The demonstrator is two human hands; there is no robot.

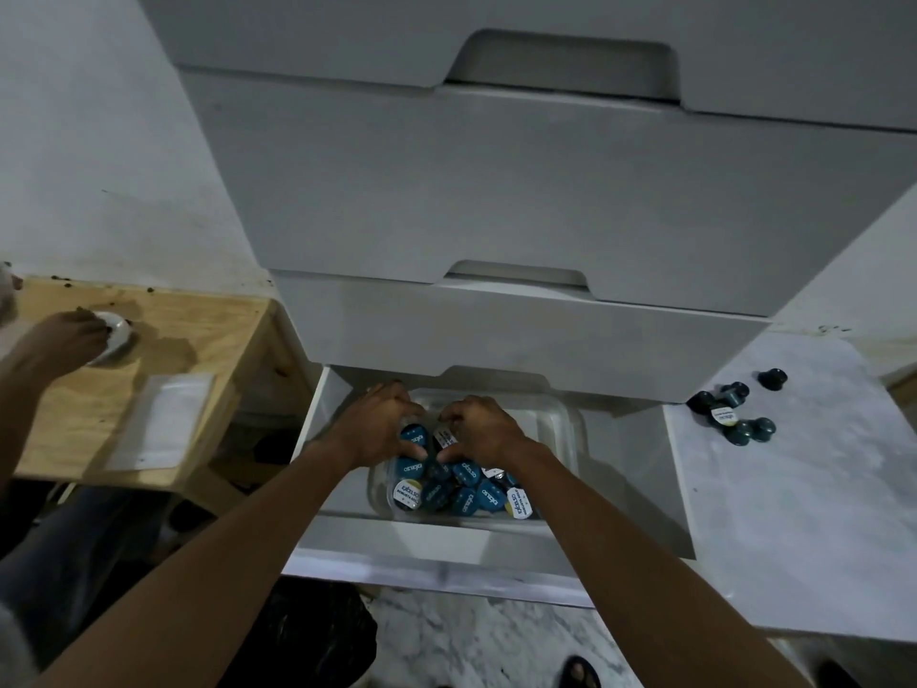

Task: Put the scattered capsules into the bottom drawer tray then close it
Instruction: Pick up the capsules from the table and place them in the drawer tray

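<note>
Reaching down, both hands (377, 424) (484, 429) curled, gripping capsules (461, 489) over tray (565, 424) in open bottom drawer (615, 469).

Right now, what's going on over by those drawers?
A person is reaching both hands into the open bottom drawer. The left hand and right hand are bunched over a pile of blue capsules in the clear tray, apparently dropping some in. A small cluster of loose capsules is lying on the white surface to the right, so the job isn't done. At far left, someone else's hand rests on a white object on a wooden table.
</note>
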